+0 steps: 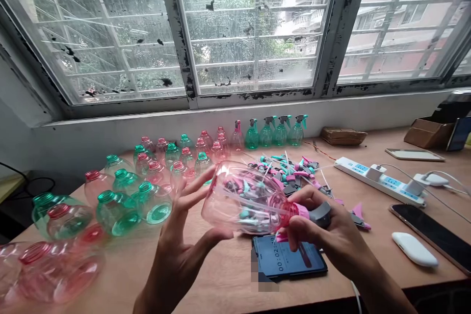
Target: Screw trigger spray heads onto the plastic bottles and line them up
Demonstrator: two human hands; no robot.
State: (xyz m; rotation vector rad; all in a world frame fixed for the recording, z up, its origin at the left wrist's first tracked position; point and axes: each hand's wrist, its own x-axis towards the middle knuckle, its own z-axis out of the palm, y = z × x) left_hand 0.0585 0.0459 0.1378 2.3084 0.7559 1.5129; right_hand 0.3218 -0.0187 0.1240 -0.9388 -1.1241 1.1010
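Note:
A clear pink spray bottle (239,201) is held sideways above the table, its base to the left. My right hand (327,230) is closed around the pink collar and dark grey spray head (320,215) at its neck. A pale dip tube shows through the bottle wall. My left hand (184,235) cups the base end, fingertips at the upper side and thumb at the lower side, with a gap between palm and bottle. Behind the bottle lies a pile of pink, teal and grey spray heads (290,174), partly hidden.
Several open pink and green bottles (121,211) stand at the left. Assembled spray bottles (267,132) line the wall below the window. A phone with a timer (294,257) lies under my hands. A power strip (382,181), dark phone (434,235) and white case (415,249) are at right.

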